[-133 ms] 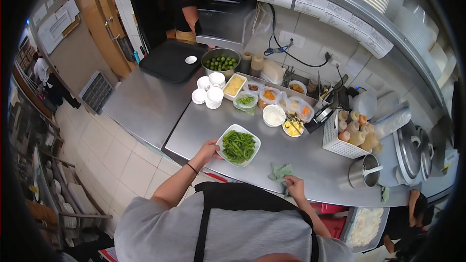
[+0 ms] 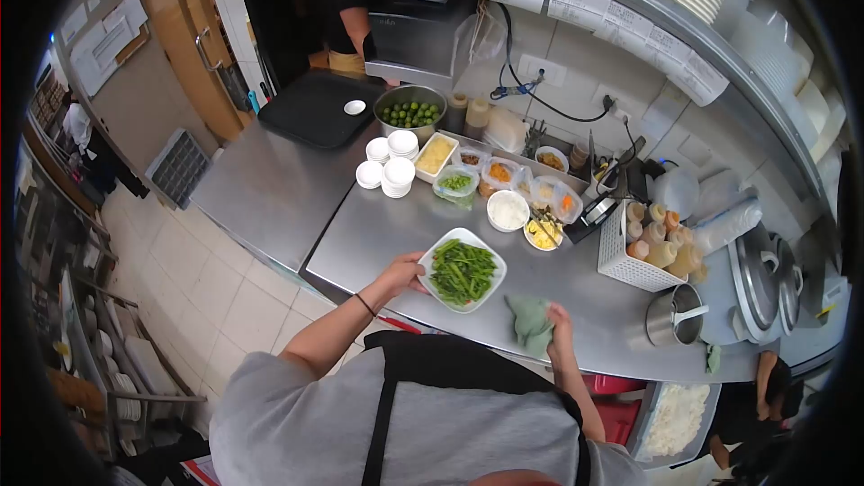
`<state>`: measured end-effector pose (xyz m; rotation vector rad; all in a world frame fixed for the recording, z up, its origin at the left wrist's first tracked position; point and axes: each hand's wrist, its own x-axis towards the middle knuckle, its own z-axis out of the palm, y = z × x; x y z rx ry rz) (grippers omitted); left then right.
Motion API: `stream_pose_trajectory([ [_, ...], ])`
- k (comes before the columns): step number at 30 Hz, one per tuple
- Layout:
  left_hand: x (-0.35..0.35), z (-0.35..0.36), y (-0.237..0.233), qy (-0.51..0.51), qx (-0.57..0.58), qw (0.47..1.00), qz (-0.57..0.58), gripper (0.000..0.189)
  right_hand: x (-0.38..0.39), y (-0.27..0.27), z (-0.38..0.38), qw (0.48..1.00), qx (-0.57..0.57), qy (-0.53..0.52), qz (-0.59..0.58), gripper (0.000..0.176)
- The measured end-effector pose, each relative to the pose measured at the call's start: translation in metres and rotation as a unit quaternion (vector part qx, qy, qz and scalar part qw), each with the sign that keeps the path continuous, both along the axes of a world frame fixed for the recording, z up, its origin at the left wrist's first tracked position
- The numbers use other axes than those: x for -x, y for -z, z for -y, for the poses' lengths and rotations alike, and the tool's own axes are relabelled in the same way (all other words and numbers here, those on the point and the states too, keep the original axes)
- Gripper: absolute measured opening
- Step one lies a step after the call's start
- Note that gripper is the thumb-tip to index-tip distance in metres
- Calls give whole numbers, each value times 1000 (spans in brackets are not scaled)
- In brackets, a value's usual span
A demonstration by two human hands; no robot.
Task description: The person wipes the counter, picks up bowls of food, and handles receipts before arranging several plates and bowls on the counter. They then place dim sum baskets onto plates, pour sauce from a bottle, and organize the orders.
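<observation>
My left hand (image 2: pixel 409 274) grips the left rim of a square white bowl (image 2: pixel 499 286), its fingers closed at the edge. Chopped green vegetables (image 2: pixel 462 272) fill the bowl. To the right, my right hand (image 2: pixel 560 328) is closed on a green cloth (image 2: pixel 531 324), which hangs from the fingers near the counter's front edge. Beyond the bowl stand a white bowl of a white grated or granular food (image 2: pixel 508 211) and a small bowl of yellow food (image 2: pixel 544 234).
Stacked white cups (image 2: pixel 397 175), a metal bowl of green citrus (image 2: pixel 409 113) and a black tray (image 2: pixel 319 110) stand at the back left of the steel counter (image 2: pixel 360 234). A white basket of squeeze bottles (image 2: pixel 630 261) and a metal pot (image 2: pixel 673 317) are on the right. A person (image 2: pixel 355 18) stands beyond the counter.
The bowl in my left hand has shifted right. My right hand has lifted the cloth and moved slightly right and up, so more of the cloth hangs down.
</observation>
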<state>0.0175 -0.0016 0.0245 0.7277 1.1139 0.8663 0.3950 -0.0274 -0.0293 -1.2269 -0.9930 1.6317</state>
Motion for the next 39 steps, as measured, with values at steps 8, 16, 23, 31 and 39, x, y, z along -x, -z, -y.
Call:
stream_pose_trajectory([
  [8,-84,-22,-22,163,6,982,99,51,93,12,-57,890,5,-5,-457,38],
  [16,-77,-37,-22,37,-30,994,95,51,111,-23,-38,905,85,-48,-413,32],
  [23,18,-23,8,-52,-38,997,-39,47,-38,-18,6,930,-72,78,352,29],
  [31,137,41,-7,-225,-30,973,-38,46,2,10,-11,626,-194,62,753,54],
  [39,144,38,-18,-224,-29,973,-53,39,244,0,-93,697,-441,-19,565,48],
])
